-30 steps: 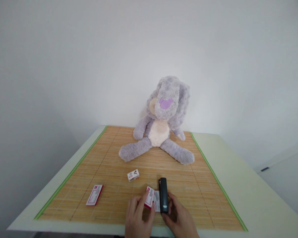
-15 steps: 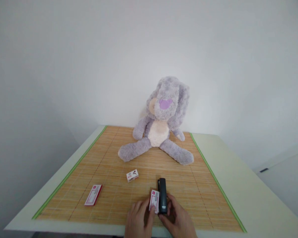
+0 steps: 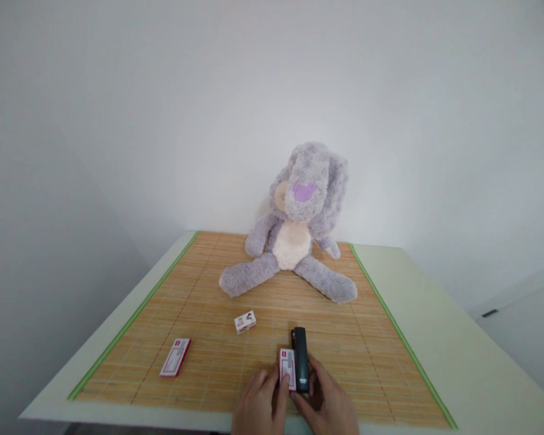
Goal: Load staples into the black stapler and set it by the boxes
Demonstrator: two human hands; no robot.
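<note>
Between the fingers of my left hand (image 3: 259, 406) is a small flat white box with red print (image 3: 288, 367), the thumb pressed on its near end. Right against it, on its right side, lies a black stapler (image 3: 301, 360), pointing away from me. My right hand (image 3: 329, 402) is closed around the stapler's near end, with thumb and fingers at its side and end. A similar white-and-red box (image 3: 175, 357) lies to the left on the bamboo mat (image 3: 208, 386). Farther up, a smaller white box (image 3: 245, 322) with a printed picture rests on the mat.
A grey plush rabbit (image 3: 291, 244) sits at the back of the mat with legs spread toward me. Green edging (image 3: 405, 335) borders the mat on a pale table (image 3: 453, 356). White walls (image 3: 163, 121) stand behind and beside it.
The whole view has shifted slightly, so everything appears a little farther right. The white-and-red box in my left hand sits a bit straighter beside the stapler.
</note>
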